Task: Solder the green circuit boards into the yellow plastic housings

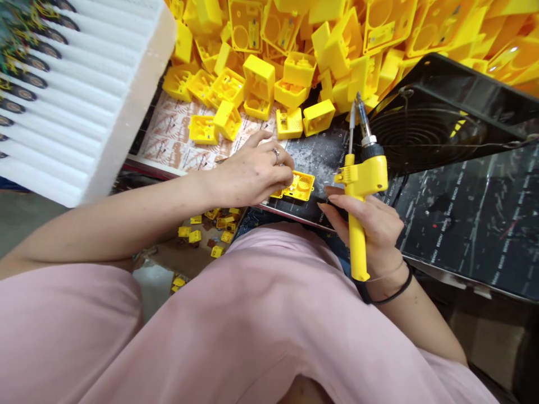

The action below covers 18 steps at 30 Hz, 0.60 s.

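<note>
My left hand (pixel 252 174), with a ring on one finger, is closed in a pinch on a small yellow plastic housing (pixel 300 186) that rests near the front edge of the dark work mat (pixel 463 213). My right hand (pixel 374 230) grips the handle of a yellow soldering iron (pixel 361 179), its metal tip pointing up and away, just right of the housing. A black band circles my right wrist.
A big heap of yellow plastic housings (pixel 295 62) fills the back of the bench. A black fan unit (pixel 425 132) sits at the right. A white foam tray (pixel 92 95) with circuit boards stands at the left. Small yellow pieces (pixel 210 227) lie below the bench edge.
</note>
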Each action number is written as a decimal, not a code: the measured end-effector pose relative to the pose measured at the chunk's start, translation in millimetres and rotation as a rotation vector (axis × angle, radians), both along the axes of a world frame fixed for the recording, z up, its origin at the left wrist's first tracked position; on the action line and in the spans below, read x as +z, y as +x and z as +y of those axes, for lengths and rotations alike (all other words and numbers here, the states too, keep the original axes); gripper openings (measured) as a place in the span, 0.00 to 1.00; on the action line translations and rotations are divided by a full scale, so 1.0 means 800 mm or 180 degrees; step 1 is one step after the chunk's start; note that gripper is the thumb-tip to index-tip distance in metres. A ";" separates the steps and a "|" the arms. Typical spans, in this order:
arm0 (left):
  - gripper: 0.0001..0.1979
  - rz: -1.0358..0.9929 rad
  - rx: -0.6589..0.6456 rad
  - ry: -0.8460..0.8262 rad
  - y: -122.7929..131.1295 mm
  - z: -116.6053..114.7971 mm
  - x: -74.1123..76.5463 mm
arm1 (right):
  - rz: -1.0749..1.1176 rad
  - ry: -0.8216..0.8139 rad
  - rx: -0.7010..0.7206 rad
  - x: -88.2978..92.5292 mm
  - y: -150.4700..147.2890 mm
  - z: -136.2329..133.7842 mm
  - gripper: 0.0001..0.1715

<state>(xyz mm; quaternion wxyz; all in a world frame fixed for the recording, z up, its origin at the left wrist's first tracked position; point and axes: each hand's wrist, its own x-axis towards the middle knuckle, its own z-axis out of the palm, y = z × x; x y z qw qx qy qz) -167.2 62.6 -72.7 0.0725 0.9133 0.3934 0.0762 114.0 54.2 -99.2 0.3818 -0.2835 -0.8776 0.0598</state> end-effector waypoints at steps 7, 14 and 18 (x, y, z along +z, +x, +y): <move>0.19 0.0424 -0.0142 0.0685 -0.001 -0.009 0.000 | 0.0055 -0.0238 0.0035 0.003 0.010 -0.004 0.22; 0.16 0.0009 -0.0033 0.0502 -0.001 -0.010 -0.004 | 0.0139 -0.0512 0.0030 0.023 0.019 -0.012 0.18; 0.13 -0.0196 0.0198 0.0233 0.000 -0.016 -0.008 | 0.0273 -0.0530 0.0289 0.030 0.030 -0.010 0.17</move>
